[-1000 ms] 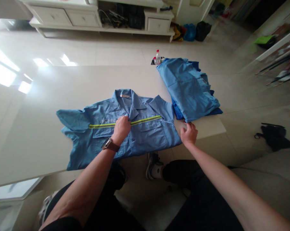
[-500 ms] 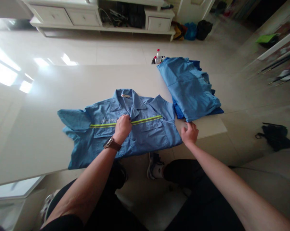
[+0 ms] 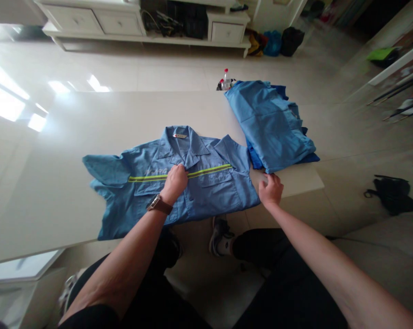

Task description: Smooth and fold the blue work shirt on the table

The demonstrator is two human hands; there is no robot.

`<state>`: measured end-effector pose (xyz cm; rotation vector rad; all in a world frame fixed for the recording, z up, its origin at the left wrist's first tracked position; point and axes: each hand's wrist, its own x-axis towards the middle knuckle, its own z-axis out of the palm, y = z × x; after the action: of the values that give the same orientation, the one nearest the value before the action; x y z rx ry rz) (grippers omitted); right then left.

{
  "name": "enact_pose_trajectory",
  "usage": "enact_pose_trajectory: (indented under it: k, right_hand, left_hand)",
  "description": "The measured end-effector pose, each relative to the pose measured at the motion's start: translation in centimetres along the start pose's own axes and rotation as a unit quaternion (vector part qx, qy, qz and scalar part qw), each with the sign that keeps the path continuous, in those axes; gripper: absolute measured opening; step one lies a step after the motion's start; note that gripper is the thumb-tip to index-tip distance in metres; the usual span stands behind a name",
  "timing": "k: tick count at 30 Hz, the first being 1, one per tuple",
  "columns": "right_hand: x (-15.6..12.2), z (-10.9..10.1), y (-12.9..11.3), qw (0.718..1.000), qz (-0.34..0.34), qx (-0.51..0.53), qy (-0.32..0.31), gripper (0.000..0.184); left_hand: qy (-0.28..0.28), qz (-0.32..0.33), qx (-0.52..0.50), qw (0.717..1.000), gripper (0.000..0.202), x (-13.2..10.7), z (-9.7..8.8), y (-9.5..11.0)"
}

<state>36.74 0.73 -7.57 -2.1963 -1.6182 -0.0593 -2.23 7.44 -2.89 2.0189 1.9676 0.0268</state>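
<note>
A light blue work shirt with a yellow-green and grey reflective stripe lies front up on the white table, its collar pointing away from me. My left hand, wearing a brown-strapped watch on the wrist, is closed on the shirt's front opening, just below the collar. Beside the shirt's right edge, my right hand is at the table's near side, thumb and forefinger apart. Its fingertips are by the near corner of a pile of folded blue clothes; whether they touch it I cannot tell.
Red-capped plastic bottles show beyond the table's far edge. A white cabinet stands across the tiled floor, with bags at its right end. A black bag lies on the floor at right. My legs are under the near edge.
Almost nothing differs: the view shifts very slightly. Both hands keep their places, and the shirt and the pile lie as before.
</note>
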Motion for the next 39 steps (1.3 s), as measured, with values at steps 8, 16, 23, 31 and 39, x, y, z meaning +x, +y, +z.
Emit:
enact_pose_trajectory:
  k: [8, 16, 23, 31, 39]
  right_hand:
    - [0.0, 0.0, 0.0, 1.000, 0.000, 0.001, 0.001, 0.040]
    - [0.0, 0.0, 0.0, 1.000, -0.001, -0.001, 0.001, 0.040]
    - [0.0, 0.1, 0.1, 1.000, -0.002, 0.001, 0.005, 0.040]
    - [0.0, -0.1, -0.1, 1.000, -0.004, -0.005, 0.003, 0.041]
    - [0.0, -0.2, -0.2, 1.000, -0.002, -0.005, -0.002, 0.041]
  left_hand:
    - [0.004, 0.012, 0.006, 1.000, 0.018, -0.5, -0.2, 0.4]
    - [-0.005, 0.004, 0.001, 1.000, 0.018, -0.4, -0.3, 0.3]
    - [-0.009, 0.009, -0.007, 1.000, 0.017, -0.3, 0.0, 0.2]
    - [0.012, 0.001, -0.009, 1.000, 0.014, -0.8, -1.2, 0.8]
    - [0.015, -0.003, 0.000, 1.000, 0.019, -0.9, -1.7, 1.2]
